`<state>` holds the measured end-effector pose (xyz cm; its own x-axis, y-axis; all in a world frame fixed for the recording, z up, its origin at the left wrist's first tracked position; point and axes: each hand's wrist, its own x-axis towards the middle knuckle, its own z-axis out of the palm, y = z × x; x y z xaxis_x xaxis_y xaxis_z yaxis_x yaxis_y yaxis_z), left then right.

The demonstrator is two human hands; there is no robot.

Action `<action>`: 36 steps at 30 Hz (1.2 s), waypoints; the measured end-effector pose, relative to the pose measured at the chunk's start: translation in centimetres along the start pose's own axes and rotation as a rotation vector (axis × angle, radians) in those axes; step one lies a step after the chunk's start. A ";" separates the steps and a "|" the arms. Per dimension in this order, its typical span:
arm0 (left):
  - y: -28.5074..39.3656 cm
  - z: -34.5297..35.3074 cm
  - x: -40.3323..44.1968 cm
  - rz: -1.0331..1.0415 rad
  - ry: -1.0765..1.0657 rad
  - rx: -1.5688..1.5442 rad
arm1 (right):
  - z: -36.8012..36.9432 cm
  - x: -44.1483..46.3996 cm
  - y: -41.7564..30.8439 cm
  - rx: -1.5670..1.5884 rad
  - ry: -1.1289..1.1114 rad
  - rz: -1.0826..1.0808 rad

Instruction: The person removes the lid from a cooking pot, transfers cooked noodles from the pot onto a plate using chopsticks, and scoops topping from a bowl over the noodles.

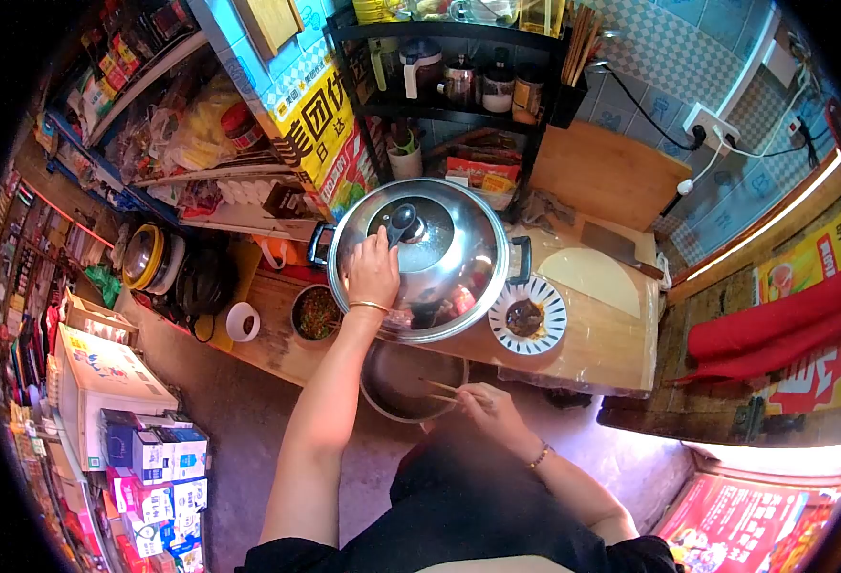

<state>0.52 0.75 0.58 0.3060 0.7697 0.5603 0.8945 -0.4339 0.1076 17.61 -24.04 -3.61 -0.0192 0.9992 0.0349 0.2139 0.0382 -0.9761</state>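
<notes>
My left hand [372, 271] reaches over a large steel pot lid [473, 239] with a glass centre, its fingers closed around the black knob [404, 224]. Under the lid, a pot's black side handle [521, 260] sticks out on the right. My right hand [494, 413] holds a pair of wooden chopsticks [442, 392], with their tips over a dark round pan [396, 382] below the counter edge. To the lid's right is a striped plate [552, 320] with a dark sauce-like patch. On its left stands a bowl [316, 312] of chopped red and green food.
A white cup [243, 322] with dark contents sits on the counter's left part. A cleaver [611, 244] and a pale round board [592, 277] lie at right. Behind the pot rises a black shelf [449, 113] with jars. Stacked boxes [158, 449] stand lower left.
</notes>
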 end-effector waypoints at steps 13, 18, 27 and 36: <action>-0.2 0.2 -0.1 0.012 0.018 -0.007 | -0.3 0.0 -0.5 -0.062 -0.019 -0.023; 0.0 0.0 -0.1 -0.004 0.000 -0.014 | -0.2 0.0 -0.1 -0.040 -0.016 -0.014; 0.1 -0.2 0.0 -0.056 -0.024 -0.022 | -0.2 -0.2 -0.1 -0.051 0.005 -0.043; -1.7 -1.7 1.5 -0.120 -0.019 -0.254 | -3.7 -1.4 -1.7 0.156 0.069 0.168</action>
<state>-1.12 1.86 2.67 0.2105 0.8304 0.5159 0.8151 -0.4404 0.3763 20.85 -25.46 -1.17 0.0723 0.9899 -0.1216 0.0546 -0.1257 -0.9906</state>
